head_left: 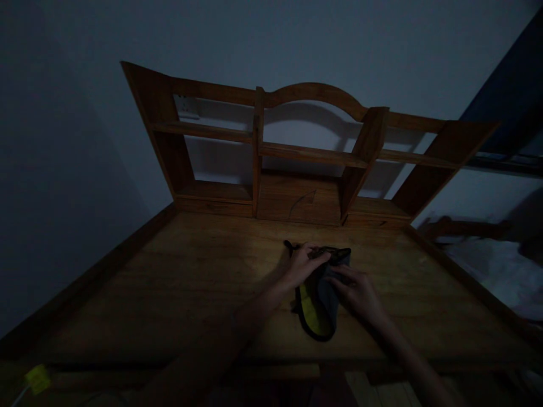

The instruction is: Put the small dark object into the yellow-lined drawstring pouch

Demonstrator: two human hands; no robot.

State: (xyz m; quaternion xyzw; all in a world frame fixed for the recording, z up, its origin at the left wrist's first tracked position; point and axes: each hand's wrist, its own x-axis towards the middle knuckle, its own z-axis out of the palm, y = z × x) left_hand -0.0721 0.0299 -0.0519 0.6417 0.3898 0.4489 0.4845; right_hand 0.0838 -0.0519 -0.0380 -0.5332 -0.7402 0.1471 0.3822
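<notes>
A dark grey cloth piece [328,294] with black edging and a yellow-green inner face lies on the wooden desk [212,271], partly folded. It looks like a small pouch or cover; the dim light hides its exact kind. At its far end my left hand [303,264] is closed on the black-trimmed part, thumb stretched toward the right. My right hand [356,288] pinches the grey fabric at the right side between thumb and fingers. The yellow-green face shows below the hands, ending in a rounded black edge near me. A short black tab sticks out beyond my left fingers.
A wooden shelf unit [311,151] stands along the desk's back edge against the wall. A wall socket [186,106] shows through its upper left opening. A yellow tag [38,379] is at the lower left. Pale bedding [487,271] lies beyond the right edge.
</notes>
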